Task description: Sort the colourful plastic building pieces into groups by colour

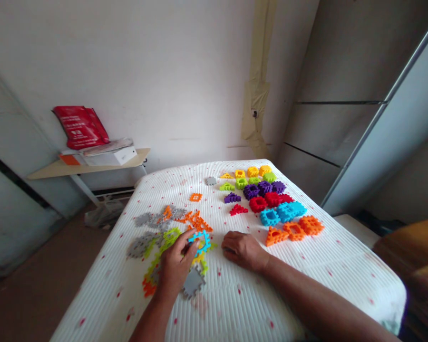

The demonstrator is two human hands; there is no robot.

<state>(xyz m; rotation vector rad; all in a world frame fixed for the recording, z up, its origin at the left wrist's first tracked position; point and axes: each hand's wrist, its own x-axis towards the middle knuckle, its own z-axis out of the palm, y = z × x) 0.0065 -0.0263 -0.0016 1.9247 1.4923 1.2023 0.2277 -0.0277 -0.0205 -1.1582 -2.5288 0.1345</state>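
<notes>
Between the thumb and fingers of my left hand (178, 259) is a light blue square interlocking building piece (204, 241) with toothed edges and an open middle. It is held above a loose pile of pieces. In that pile are lime green pieces (171, 235), grey pieces (141, 244), orange pieces (196, 221) and a flat grey plate (193, 282) near my wrist. My right hand (240, 247) lies on the white cover, its fingers curled under. Whatever may be inside those fingers is hidden.
Colour rows stand on the right: yellow pieces (252, 172), green pieces (241, 183), purple pieces (251, 191), red pieces (258, 204), blue pieces (270, 217) and orange pieces (294, 231). A single orange frame (196, 197) and a grey piece (211, 181) lie farther back. Left is a side table (46, 172).
</notes>
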